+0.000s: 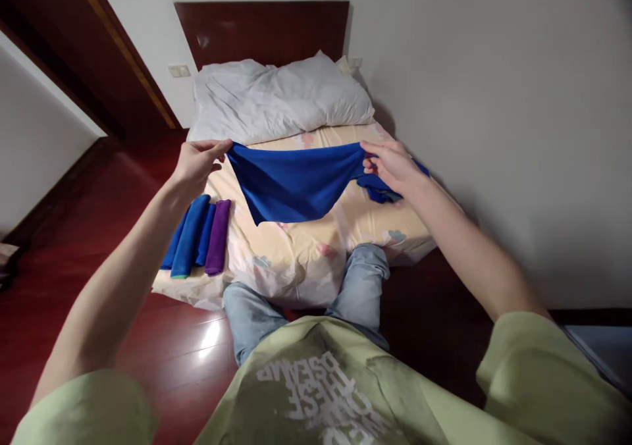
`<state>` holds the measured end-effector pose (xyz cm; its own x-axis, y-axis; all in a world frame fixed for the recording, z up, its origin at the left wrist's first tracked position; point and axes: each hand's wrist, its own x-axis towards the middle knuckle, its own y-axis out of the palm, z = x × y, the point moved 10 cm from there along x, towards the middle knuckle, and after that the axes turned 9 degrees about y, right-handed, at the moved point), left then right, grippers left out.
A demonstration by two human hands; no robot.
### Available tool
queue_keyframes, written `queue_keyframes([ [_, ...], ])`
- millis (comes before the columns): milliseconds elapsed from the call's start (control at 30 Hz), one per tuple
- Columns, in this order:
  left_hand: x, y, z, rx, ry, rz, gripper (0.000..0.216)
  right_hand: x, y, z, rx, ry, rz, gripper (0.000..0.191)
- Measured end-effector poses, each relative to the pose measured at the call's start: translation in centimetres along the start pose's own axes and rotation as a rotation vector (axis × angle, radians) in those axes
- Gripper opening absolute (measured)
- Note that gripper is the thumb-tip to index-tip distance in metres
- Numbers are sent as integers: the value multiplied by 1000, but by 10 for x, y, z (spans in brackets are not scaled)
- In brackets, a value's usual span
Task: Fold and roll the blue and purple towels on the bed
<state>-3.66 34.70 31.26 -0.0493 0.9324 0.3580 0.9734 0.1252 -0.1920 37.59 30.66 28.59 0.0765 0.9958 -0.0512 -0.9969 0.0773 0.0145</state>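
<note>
A blue towel (296, 178) hangs stretched above the bed, its top edge pulled nearly straight between my hands. My left hand (200, 162) pinches one upper corner. At the other upper corner, my right hand (388, 163) grips the cloth between thumb and fingers. The lower edge of the towel droops freely over the sheet. Partly behind my right hand lies a crumpled dark blue cloth (378, 188). Below my left hand, several rolled cloths lie side by side, among them a blue roll (191, 234) and a purple roll (218, 237).
The bed has a patterned cream sheet (276, 261). White bedding (281, 96) lies against the dark wooden headboard (266, 33). My knees touch or nearly touch the bed's front edge. A wall (518, 135) runs along the right side; a brown door (74, 43) stands at the left.
</note>
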Motion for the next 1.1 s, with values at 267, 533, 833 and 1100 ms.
queue_keyframes([
  [267, -15, 18, 53, -10, -187, 58, 36, 9, -24, -30, 30, 205, -23, 29],
  [533, 4, 40, 121, -38, -284, -25, 38, 67, -1, -77, 71, 286, -71, 22],
  [833, 57, 1, 49, 114, 244, -162, 42, 96, 25, -17, 39, -230, -87, 34],
  [1100, -72, 9, 206, 394, 104, 99, 39, 44, 24, -183, -214, -121, 0, 54],
])
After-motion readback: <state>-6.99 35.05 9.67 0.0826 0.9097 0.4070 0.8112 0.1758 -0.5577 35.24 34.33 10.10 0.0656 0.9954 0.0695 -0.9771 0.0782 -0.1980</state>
